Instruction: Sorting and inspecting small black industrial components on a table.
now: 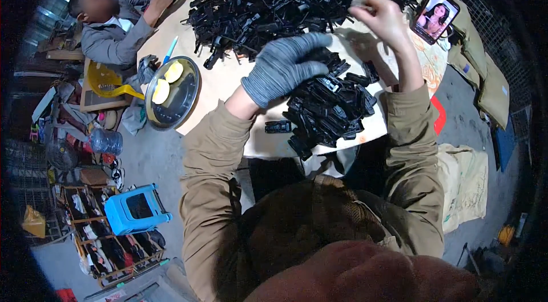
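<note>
My left hand [285, 68], in a grey knitted glove, reaches over the left edge of a small heap of black plastic parts [331, 105]. Its thumb and fingers are apart, with nothing visibly held. My bare right hand [383, 21] is raised at the right side of the large pile of black parts [257, 2], its fingers curled in toward the thumb. Whatever it may hold is hidden. One single black part [278, 127] lies left of the small heap, close to the table's near edge.
A dark round bowl [191, 88] with yellow-white pieces stands at the table's left edge. At the far right leans a phone [436, 17] with a lit screen. Across to the left sits another person [111, 31], hands together. A blue plastic stool [137, 209] is on the floor.
</note>
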`<control>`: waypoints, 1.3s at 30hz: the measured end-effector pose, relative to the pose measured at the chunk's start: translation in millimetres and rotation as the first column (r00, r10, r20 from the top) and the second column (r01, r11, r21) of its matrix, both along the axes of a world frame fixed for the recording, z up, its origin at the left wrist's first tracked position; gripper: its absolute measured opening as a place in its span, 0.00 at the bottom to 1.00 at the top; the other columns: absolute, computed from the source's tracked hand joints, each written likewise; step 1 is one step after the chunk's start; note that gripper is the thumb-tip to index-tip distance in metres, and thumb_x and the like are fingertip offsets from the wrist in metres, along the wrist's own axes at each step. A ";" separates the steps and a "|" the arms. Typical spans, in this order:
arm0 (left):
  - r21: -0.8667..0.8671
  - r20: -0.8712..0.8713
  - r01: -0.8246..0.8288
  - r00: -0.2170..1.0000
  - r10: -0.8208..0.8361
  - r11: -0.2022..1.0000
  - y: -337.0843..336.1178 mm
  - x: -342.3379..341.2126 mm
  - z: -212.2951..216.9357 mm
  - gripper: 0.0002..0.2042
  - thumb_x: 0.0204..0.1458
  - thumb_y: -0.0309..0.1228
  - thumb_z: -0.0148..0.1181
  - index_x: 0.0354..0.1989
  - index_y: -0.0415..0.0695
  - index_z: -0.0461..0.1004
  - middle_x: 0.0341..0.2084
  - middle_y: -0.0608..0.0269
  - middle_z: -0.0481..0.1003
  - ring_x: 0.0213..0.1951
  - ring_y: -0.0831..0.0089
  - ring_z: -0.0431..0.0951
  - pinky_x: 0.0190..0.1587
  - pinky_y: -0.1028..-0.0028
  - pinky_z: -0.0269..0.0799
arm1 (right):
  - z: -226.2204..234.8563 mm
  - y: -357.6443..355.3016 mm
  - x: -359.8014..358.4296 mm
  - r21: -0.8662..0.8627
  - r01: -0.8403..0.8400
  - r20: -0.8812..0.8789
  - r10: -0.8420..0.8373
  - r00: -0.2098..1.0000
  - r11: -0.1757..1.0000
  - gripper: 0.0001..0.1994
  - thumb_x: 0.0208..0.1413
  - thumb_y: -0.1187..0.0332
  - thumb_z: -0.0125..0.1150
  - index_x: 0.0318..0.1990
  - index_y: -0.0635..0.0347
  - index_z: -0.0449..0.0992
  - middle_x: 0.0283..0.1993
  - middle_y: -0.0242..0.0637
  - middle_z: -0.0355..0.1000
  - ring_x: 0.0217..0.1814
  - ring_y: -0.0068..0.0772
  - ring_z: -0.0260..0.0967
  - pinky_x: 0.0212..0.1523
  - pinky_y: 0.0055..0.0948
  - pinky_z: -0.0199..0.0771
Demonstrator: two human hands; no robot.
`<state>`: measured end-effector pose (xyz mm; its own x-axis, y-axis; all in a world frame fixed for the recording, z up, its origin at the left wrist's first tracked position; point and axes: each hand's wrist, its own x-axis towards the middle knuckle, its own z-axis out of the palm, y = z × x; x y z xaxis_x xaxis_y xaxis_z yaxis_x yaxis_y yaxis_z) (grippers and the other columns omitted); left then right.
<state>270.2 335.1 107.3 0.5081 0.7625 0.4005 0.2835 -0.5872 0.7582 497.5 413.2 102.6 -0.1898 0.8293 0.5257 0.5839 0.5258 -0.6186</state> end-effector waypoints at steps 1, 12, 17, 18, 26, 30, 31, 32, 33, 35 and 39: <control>-0.006 -0.047 0.074 0.996 -0.075 0.997 0.4 0.7 -1.4 0.18 0.39 0.29 0.62 0.42 0.42 0.72 0.35 0.60 0.74 0.37 0.72 0.73 0.43 0.75 0.66 | -3.6 1.3 -4.3 0.007 -0.067 0.020 0.067 0.998 0.998 0.11 0.44 0.66 0.62 0.33 0.64 0.74 0.26 0.36 0.73 0.28 0.20 0.70 0.30 0.20 0.70; -0.091 0.263 -0.101 0.957 0.121 0.991 11.3 3.6 -5.1 0.15 0.43 0.29 0.59 0.42 0.42 0.71 0.34 0.60 0.73 0.37 0.74 0.72 0.43 0.76 0.68 | -30.6 6.5 -23.6 0.097 0.194 0.167 -0.208 0.964 0.976 0.13 0.40 0.63 0.63 0.30 0.64 0.73 0.24 0.47 0.71 0.26 0.42 0.71 0.28 0.31 0.70; 0.189 0.206 -0.290 0.946 0.251 0.938 35.6 6.0 -7.7 0.22 0.42 0.28 0.59 0.48 0.38 0.65 0.42 0.55 0.70 0.42 0.69 0.72 0.44 0.74 0.68 | -23.5 18.4 -3.5 -0.196 0.054 -0.318 -0.116 0.941 0.979 0.09 0.45 0.65 0.60 0.29 0.62 0.76 0.22 0.34 0.73 0.22 0.16 0.68 0.25 0.17 0.67; 0.267 0.184 -0.290 0.951 0.247 0.919 39.8 6.8 -8.5 0.24 0.41 0.28 0.60 0.50 0.39 0.64 0.43 0.53 0.69 0.43 0.66 0.72 0.45 0.73 0.67 | -22.6 15.7 -7.5 -0.206 0.019 -0.377 -0.098 0.921 0.978 0.09 0.45 0.65 0.59 0.29 0.62 0.76 0.23 0.34 0.73 0.22 0.16 0.68 0.25 0.17 0.67; 0.220 0.182 -0.361 0.928 0.325 0.907 41.8 4.4 -18.3 0.22 0.42 0.28 0.59 0.48 0.40 0.65 0.42 0.52 0.70 0.43 0.63 0.71 0.47 0.71 0.66 | -16.7 4.9 -8.5 0.001 0.202 0.057 -0.202 0.978 0.979 0.25 0.36 0.55 0.67 0.42 0.60 0.73 0.21 0.35 0.69 0.23 0.24 0.67 0.27 0.23 0.67; 0.126 0.167 -0.302 0.945 0.280 0.945 39.0 6.4 -21.3 0.22 0.42 0.22 0.58 0.49 0.37 0.64 0.45 0.55 0.69 0.47 0.69 0.69 0.50 0.74 0.63 | -28.3 9.4 -7.2 0.097 0.145 0.254 -0.166 0.953 0.985 0.22 0.36 0.57 0.66 0.38 0.60 0.74 0.26 0.44 0.71 0.26 0.39 0.71 0.29 0.30 0.69; 0.123 0.168 -0.300 0.946 0.278 0.946 37.8 6.0 -21.3 0.22 0.42 0.22 0.58 0.49 0.37 0.64 0.45 0.55 0.69 0.47 0.69 0.69 0.50 0.74 0.63 | -30.7 11.7 -7.0 0.121 0.175 0.257 -0.201 0.945 0.977 0.19 0.38 0.58 0.65 0.36 0.60 0.75 0.26 0.45 0.72 0.27 0.40 0.71 0.29 0.31 0.69; 0.131 0.147 -0.281 0.954 0.261 0.951 35.9 5.1 -20.5 0.22 0.42 0.22 0.58 0.49 0.37 0.64 0.45 0.55 0.68 0.47 0.69 0.68 0.50 0.74 0.63 | -32.9 14.1 -6.7 0.146 0.203 0.260 -0.236 0.936 0.968 0.16 0.40 0.59 0.64 0.34 0.60 0.76 0.26 0.45 0.72 0.28 0.41 0.71 0.30 0.31 0.70; 0.140 0.127 -0.268 0.960 0.251 0.953 33.9 3.0 -19.3 0.22 0.42 0.22 0.58 0.49 0.37 0.64 0.46 0.55 0.68 0.47 0.69 0.68 0.50 0.74 0.63 | -32.6 16.7 -9.4 0.182 0.213 0.199 -0.248 0.948 0.960 0.13 0.42 0.61 0.62 0.30 0.62 0.76 0.25 0.43 0.73 0.27 0.35 0.72 0.29 0.27 0.70; 0.168 0.135 -0.264 0.961 0.243 0.950 32.6 0.2 -19.7 0.22 0.41 0.22 0.59 0.49 0.37 0.64 0.46 0.55 0.67 0.48 0.69 0.67 0.51 0.73 0.62 | -28.1 17.4 -8.4 0.094 0.281 -0.015 -0.281 0.960 0.955 0.11 0.44 0.63 0.61 0.30 0.62 0.77 0.26 0.41 0.74 0.26 0.28 0.72 0.29 0.24 0.69; 0.618 0.088 -0.260 0.961 0.263 0.742 29.1 2.0 -9.3 0.24 0.38 0.28 0.62 0.48 0.40 0.66 0.41 0.52 0.70 0.43 0.62 0.71 0.46 0.69 0.66 | -17.4 7.5 -13.2 -0.191 -0.012 -0.474 -0.082 0.877 0.981 0.11 0.49 0.63 0.58 0.32 0.64 0.75 0.19 0.25 0.67 0.16 0.09 0.54 0.16 0.11 0.52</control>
